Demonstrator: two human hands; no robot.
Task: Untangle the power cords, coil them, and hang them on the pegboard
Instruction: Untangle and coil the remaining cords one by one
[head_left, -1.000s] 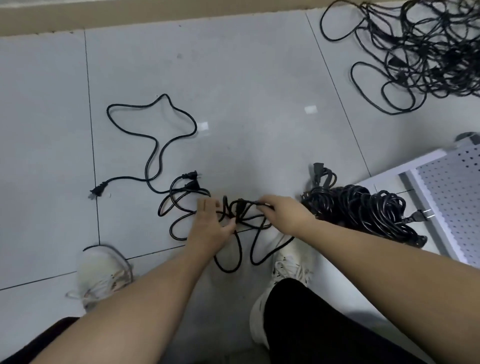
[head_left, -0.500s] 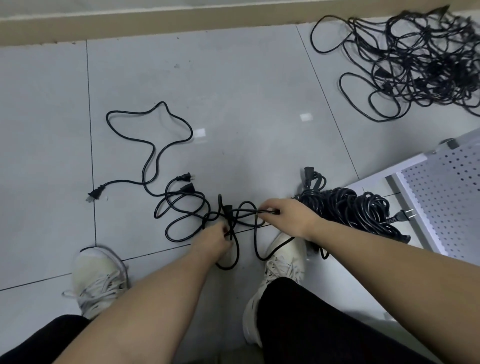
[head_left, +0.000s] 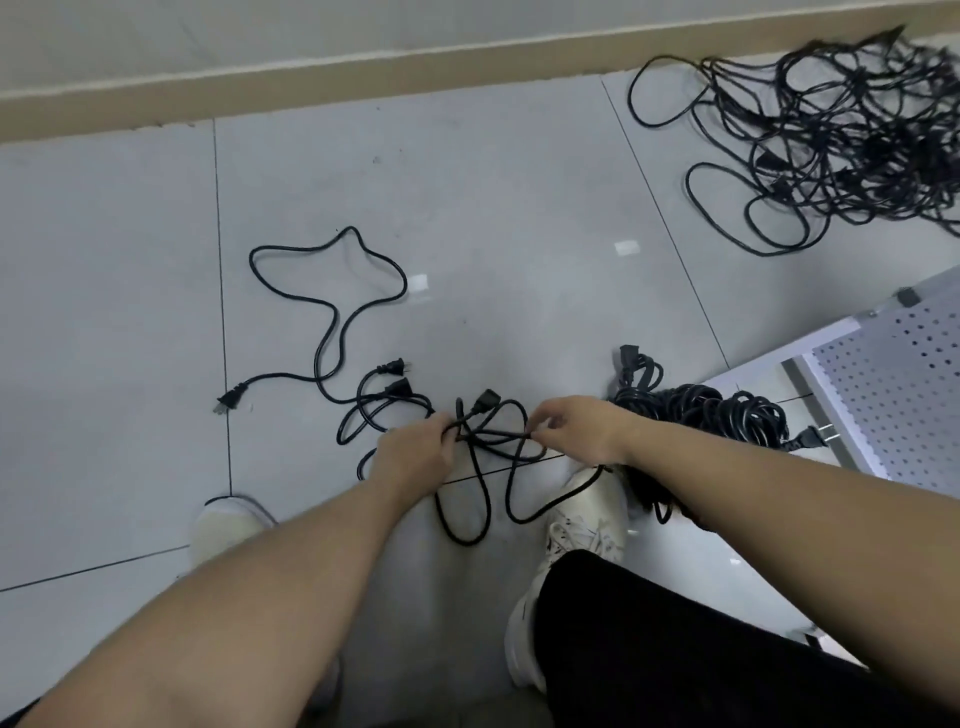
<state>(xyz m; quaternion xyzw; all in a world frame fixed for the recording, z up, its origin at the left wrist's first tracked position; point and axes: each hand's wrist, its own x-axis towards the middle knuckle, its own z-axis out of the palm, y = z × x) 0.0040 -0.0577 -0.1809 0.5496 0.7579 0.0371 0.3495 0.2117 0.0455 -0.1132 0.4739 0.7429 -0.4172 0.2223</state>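
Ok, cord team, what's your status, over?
Left hand gripping cord, right hand pinching it. Loops crossed between them. Pegboard bare, big tangle waiting.

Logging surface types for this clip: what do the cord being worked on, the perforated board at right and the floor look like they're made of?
Cord: black rubber or plastic jacket, matte, bending in soft loops. Pegboard: probably painted sheet metal, white-grey, with regular punched holes and a folded edge; plastic is possible. Floor: large pale grey glazed tiles, semi-gloss, with thin dark grout lines and light reflections.
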